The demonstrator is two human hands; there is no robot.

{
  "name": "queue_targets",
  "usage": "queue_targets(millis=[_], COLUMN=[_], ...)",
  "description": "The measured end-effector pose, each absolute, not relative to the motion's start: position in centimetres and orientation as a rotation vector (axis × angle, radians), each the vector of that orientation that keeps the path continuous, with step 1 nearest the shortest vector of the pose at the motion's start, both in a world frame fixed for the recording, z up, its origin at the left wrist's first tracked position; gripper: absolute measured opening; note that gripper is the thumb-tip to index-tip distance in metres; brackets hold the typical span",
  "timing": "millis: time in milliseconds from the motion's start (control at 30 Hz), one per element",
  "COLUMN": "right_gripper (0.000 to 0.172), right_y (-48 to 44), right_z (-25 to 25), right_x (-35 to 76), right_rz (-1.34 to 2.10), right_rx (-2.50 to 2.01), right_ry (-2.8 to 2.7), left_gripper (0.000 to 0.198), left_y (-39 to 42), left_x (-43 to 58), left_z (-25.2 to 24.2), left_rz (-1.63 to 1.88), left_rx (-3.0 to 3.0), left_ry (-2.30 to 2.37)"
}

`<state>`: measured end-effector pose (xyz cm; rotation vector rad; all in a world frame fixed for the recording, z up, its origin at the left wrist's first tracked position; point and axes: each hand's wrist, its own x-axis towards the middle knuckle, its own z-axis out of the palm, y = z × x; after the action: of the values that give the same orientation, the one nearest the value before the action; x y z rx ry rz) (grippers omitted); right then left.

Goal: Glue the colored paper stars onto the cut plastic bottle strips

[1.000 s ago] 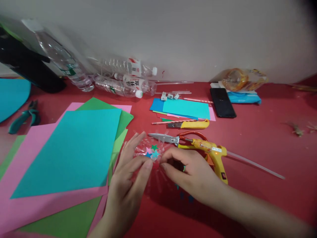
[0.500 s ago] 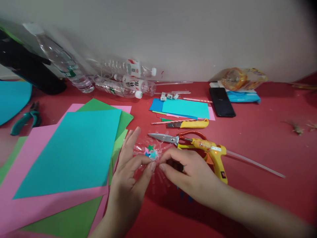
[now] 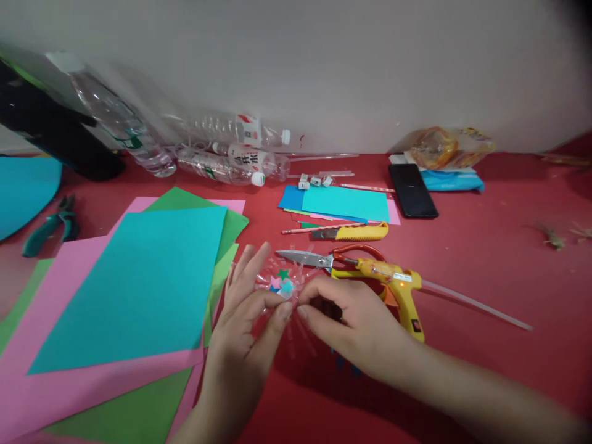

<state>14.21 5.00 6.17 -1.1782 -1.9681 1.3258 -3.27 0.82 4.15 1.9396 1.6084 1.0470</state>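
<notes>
Between my hands is a clear plastic bottle piece (image 3: 263,279), its rim cut into many thin strips that fan outward. Small paper stars lie in its middle: a green star (image 3: 283,273), a light blue star (image 3: 287,287), a pink one and a darker blue one. My left hand (image 3: 247,330) pinches the near edge of the plastic between thumb and index finger, other fingers raised. Just right of it, my right hand (image 3: 354,317) has thumb and index finger pinched at the strips; the exact bit held is hidden. Scissors (image 3: 305,258) and a yellow glue gun (image 3: 400,280) lie beyond my right hand.
Coloured sheets (image 3: 139,277) spread on the left beside pliers (image 3: 46,231). A yellow utility knife (image 3: 363,232), a pencil (image 3: 300,230), small paper sheets (image 3: 346,202) and a phone (image 3: 413,191) lie farther back. Plastic bottles (image 3: 222,166) line the wall.
The view has shifted very slightly. My hands keep the same pinching pose, and the plastic piece with its stars has barely moved or tilted.
</notes>
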Motion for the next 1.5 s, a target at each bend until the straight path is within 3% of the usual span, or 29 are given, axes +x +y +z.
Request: queue_targets(millis=[433, 700, 867, 1233, 1500], right_gripper=[0.013, 0.007, 0.007, 0.012, 0.016], right_y=[4.9, 4.9, 4.8, 4.6, 4.4], right_z=[5.9, 5.6, 5.2, 6.0, 6.1], right_x=[14.4, 14.3, 14.3, 14.9, 14.7], right_rz=[1.284, 1.304, 1.282, 0.765, 0.554], right_rx=[-1.177, -1.205, -1.190, -0.935, -0.797], right_ry=[-1.994, -1.965, -1.977, -2.117, -2.294], left_gripper=[0.021, 0.021, 0.020, 0.019, 0.008], left_y=[0.7, 1.1, 1.2, 0.9, 1.3], left_x=[-3.4, -3.8, -4.0, -4.2, -4.3], left_z=[4.3, 4.6, 4.5, 4.5, 4.3], left_rz=[1.021, 1.069, 1.150, 1.333, 1.208], left_rx=[2.457, 2.152, 2.257, 1.954, 2.000], left_ry=[1.796, 1.578, 1.582, 1.652, 1.657])
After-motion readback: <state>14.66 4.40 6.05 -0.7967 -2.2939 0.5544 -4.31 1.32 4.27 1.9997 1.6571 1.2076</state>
